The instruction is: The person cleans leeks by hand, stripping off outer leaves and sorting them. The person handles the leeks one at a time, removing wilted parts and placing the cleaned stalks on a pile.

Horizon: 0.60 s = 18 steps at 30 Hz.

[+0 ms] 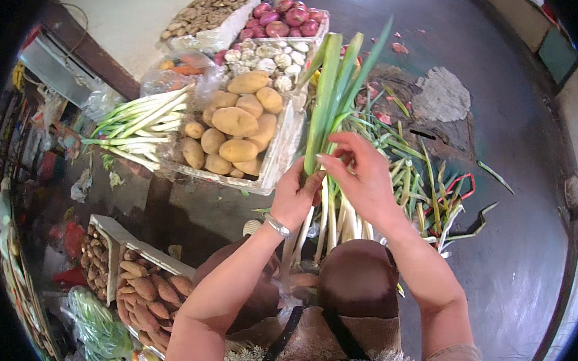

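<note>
Long green leek-like stalks (325,104) rise between my hands, leaves pointing away from me. My left hand (295,192), with a metal bracelet at its wrist, is closed around them. Just to its right, my right hand (363,171) has bent fingers and its thumb and index fingertips near the stalks; whether it pinches a leaf cannot be told. Below the hands, more white-stemmed stalks (348,221) lie before my knees. Trimmed leaves (408,183) are heaped on the right. A bundle of green onions (141,125) lies at the left, roots towards the potatoes.
A foam box of potatoes (236,124) stands ahead, with garlic bulbs (266,58), red onions (286,19) and a box of ginger (209,11) beyond. Sweet potatoes (149,293) sit at lower left beside bagged greens (97,326). A grey flat piece (441,94) lies on the floor.
</note>
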Available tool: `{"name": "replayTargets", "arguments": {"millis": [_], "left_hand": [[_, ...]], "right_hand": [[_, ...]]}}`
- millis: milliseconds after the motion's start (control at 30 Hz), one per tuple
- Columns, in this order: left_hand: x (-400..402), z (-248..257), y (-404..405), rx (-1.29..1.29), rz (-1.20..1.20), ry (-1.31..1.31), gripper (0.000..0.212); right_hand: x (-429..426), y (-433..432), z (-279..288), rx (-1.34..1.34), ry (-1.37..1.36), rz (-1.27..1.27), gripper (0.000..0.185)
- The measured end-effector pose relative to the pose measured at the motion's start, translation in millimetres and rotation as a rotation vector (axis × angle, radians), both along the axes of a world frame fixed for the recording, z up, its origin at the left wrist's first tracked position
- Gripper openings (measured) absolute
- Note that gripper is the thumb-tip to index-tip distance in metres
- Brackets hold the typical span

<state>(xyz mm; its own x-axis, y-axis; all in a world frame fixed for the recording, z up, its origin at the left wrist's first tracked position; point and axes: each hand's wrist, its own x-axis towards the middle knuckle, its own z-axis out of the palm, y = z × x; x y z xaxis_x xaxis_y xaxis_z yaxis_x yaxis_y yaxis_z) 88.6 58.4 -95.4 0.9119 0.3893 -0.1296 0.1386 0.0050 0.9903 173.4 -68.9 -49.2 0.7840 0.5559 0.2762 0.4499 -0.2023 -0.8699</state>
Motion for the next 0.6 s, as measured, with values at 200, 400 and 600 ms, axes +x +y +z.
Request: {"name": "replayTargets", "arguments": {"millis": [200,400,600], "left_hand": [[-7,-20,-5,0.325,-0.069,0.112,0.042],[-12,-24,-17,0.352,-0.254,0.136,0.042],[-15,-25,-22,0.274,-0.172,0.155,0.037]], "right_hand": [[-4,-2,11,-0.208,-0.800,0.027,0.029],[26,-24,12,-0.459,-0.913,0.476,0.012],[17,-20,-5,-0.472,-0.774,0.373,0.006]]}}
